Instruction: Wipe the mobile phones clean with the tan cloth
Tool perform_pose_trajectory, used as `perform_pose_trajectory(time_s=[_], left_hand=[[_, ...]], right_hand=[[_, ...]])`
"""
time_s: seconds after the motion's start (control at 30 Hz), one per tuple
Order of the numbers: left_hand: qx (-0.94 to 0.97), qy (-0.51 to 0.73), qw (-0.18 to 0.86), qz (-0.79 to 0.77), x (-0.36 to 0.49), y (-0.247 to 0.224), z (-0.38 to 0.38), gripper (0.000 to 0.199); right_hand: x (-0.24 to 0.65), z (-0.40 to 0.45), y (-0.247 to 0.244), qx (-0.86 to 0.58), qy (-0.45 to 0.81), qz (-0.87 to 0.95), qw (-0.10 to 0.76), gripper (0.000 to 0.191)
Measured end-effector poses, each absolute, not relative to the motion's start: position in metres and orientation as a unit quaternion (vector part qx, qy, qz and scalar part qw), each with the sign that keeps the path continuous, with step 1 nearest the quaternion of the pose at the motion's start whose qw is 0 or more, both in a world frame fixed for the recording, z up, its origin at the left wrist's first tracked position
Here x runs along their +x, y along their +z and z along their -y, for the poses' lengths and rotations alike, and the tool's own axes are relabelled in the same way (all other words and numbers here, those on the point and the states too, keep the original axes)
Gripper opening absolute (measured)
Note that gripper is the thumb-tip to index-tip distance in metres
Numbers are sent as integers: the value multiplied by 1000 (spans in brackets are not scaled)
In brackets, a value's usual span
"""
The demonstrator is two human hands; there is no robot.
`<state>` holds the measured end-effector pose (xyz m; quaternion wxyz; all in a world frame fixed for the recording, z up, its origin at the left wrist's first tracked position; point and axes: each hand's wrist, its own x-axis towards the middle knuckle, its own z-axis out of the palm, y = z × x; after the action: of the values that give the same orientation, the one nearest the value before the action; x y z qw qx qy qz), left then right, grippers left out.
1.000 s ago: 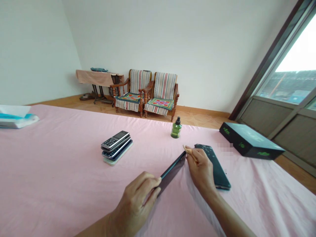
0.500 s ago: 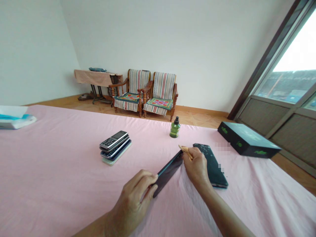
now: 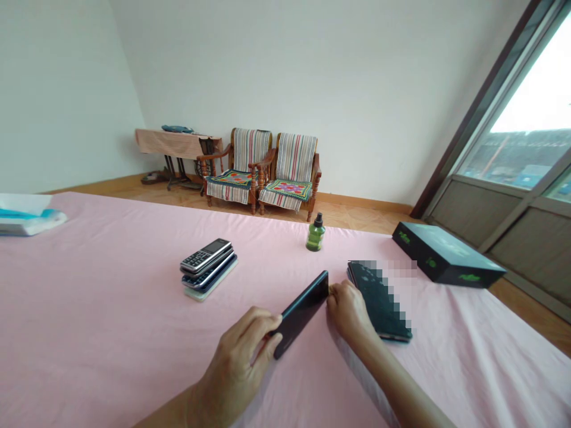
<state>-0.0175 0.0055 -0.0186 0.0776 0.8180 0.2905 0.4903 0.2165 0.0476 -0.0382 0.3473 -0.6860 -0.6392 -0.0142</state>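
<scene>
While the left hand (image 3: 234, 371) gripped a dark smartphone (image 3: 302, 314) tilted on its edge, the right hand (image 3: 350, 312) curled beside its upper end.

Left fingers (image 3: 254, 326) wrapped the phone's long side, holding it slanted over the pink sheet (image 3: 134, 333); right fingers (image 3: 338, 300) were bunched, whether pinching anything hidden. A second smartphone (image 3: 379, 303) lay flat just beside them, keypad phones (image 3: 206, 264) stacked farther left, and a closed black box (image 3: 446, 254) hid its contents.
</scene>
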Motion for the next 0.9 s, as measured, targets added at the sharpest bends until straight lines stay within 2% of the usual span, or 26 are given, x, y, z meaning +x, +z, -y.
perform_pose_trajectory(time_s=[0.2, 0.53, 0.9], left_hand=[[837, 467, 62, -278, -27, -13, -19, 19], [840, 456, 15, -292, -32, -13, -29, 18], [841, 431, 5, -328, -31, -20, -26, 21]], right_hand=[[218, -38, -38, -675, -23, 645, 358, 22], [213, -36, -25, -639, -18, 608, 472, 28], [211, -33, -46, -654, 6, 628, 422, 21]])
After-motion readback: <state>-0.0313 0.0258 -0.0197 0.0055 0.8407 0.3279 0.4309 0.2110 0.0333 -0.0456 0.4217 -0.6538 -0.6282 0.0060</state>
